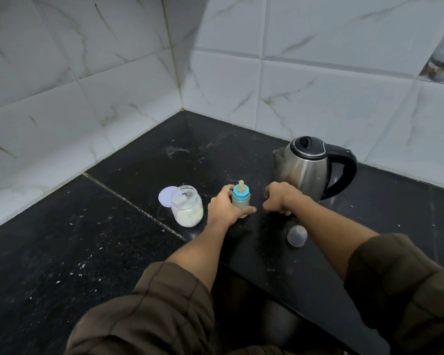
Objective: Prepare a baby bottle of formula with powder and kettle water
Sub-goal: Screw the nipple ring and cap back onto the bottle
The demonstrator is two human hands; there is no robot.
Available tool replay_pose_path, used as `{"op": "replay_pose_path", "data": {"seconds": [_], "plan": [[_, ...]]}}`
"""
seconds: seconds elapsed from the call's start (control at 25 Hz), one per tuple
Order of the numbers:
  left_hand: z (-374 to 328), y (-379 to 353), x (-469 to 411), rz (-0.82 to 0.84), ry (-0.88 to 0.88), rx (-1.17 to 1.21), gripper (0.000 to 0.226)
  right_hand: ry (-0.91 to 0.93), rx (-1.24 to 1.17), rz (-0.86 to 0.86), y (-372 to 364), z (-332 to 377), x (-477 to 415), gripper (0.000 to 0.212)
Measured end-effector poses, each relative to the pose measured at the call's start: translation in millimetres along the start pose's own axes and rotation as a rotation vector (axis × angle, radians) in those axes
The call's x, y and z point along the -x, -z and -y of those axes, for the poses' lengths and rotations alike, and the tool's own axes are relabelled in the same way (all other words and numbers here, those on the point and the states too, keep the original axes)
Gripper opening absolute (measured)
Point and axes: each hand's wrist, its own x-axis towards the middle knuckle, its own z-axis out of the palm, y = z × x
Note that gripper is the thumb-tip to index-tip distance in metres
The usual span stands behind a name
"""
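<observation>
- Clear cap (296,235) lies nearest, right of centre on the counter (62,252).
- My left hand (224,208) grips the upright bottle (240,199); my right hand (280,198) hovers beside it, fingers curled, empty.
- Powder jar (187,206) stands left, lid (166,196) behind.
- Kettle (310,167) far right.

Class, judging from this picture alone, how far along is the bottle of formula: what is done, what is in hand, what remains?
Done: the bottle stands on the counter with its blue ring and teat on and pale contents inside. In hand: the left hand grips the bottle; the right hand hovers beside it, holding nothing. Left: the clear cap lies off the bottle, and the powder jar is open, its lid behind it.
</observation>
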Motion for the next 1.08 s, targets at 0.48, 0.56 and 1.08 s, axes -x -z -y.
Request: {"op": "replay_pose_path", "data": {"seconds": [0.48, 0.56, 1.08], "plan": [[-1, 2, 4, -0.037, -0.073, 0.014, 0.055, -0.122, 0.444, 0.204, -35, -18, 15, 0.079], [-3, 1, 3, -0.04, -0.075, -0.001, 0.053, -0.1, 0.484, 0.186, -40, -20, 18, 0.062], [-5, 5, -4, -0.014, -0.006, -0.016, 0.05, 0.219, -0.011, -0.258, 38, 42, -4, 0.033]]}}
